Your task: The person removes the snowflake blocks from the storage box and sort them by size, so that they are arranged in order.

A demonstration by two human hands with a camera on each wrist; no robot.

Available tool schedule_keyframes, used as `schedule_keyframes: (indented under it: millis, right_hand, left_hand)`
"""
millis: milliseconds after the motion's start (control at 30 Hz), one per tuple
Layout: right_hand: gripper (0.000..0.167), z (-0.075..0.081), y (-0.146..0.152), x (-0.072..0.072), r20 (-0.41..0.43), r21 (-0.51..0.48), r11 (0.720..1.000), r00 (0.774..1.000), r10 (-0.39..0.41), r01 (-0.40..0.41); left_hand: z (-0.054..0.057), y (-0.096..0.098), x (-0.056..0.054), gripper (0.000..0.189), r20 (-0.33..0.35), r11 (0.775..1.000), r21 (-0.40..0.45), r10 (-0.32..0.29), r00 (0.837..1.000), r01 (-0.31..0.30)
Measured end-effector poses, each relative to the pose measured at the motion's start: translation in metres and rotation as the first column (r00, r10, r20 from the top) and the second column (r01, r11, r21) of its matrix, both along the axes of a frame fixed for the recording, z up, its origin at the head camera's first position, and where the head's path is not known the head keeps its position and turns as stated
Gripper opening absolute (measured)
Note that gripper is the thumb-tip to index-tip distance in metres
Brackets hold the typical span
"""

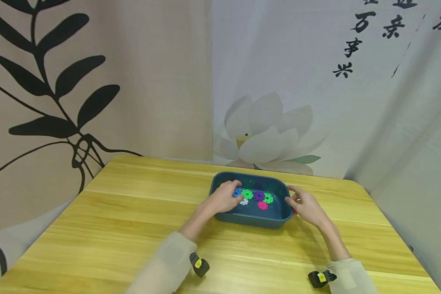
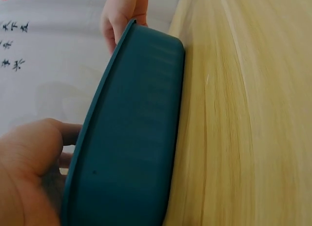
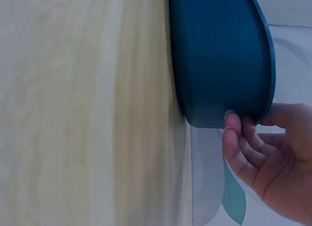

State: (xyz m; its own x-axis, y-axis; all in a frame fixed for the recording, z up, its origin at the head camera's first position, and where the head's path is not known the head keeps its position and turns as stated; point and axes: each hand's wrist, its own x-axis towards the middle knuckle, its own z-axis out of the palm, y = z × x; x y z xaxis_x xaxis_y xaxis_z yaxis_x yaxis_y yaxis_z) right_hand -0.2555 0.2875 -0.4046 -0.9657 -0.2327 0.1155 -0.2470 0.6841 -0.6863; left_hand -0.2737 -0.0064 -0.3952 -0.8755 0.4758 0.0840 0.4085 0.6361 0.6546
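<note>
A dark teal plastic basin (image 1: 250,221) stands on the wooden table. Inside it lie small notched plastic discs: a blue disc (image 1: 237,193), a green disc (image 1: 247,194), a purple disc (image 1: 259,196), another green disc (image 1: 268,198), a pink disc (image 1: 262,205) and a white disc (image 1: 244,202). My left hand (image 1: 222,197) reaches over the basin's left side, thumb and forefinger apart around the blue disc. The wall hides its other fingertips in the left wrist view. At the right end, my right hand (image 3: 278,157) pinches the rim, fingers curled against the outer wall.
The wooden table (image 1: 132,228) spreads around the basin on all sides. Behind it hangs a pale curtain (image 1: 161,81) printed with leaves, a lotus and dark characters. A small black device (image 1: 199,265) sits at the left cuff, and a similar device (image 1: 319,279) at the right.
</note>
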Motion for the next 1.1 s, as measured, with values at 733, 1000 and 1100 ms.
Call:
schedule_keyframes:
  millis: [733, 1000, 1100]
  right_hand:
    - [0.05, 0.0, -0.001, 0.001, 0.01, 0.002, 1.0, 1.0, -0.014, 0.014]
    - [0.05, 0.0, -0.001, 0.001, 0.005, 0.0, 1.0, 1.0, -0.007, 0.007]
    - [0.05, 0.0, -0.001, 0.001, 0.003, -0.002, 1.0, 1.0, -0.008, 0.008]
  left_hand:
    - [-0.011, 0.014, -0.017, 0.02, 0.086, 0.996, -0.03, -0.078, 0.993, 0.081]
    - [-0.012, 0.017, -0.017, 0.021, 0.115, 0.996, -0.042, -0.071, 0.991, 0.077]
    - [-0.013, 0.019, -0.018, 0.023, 0.134, 0.996, -0.073, -0.044, 0.99, 0.055]
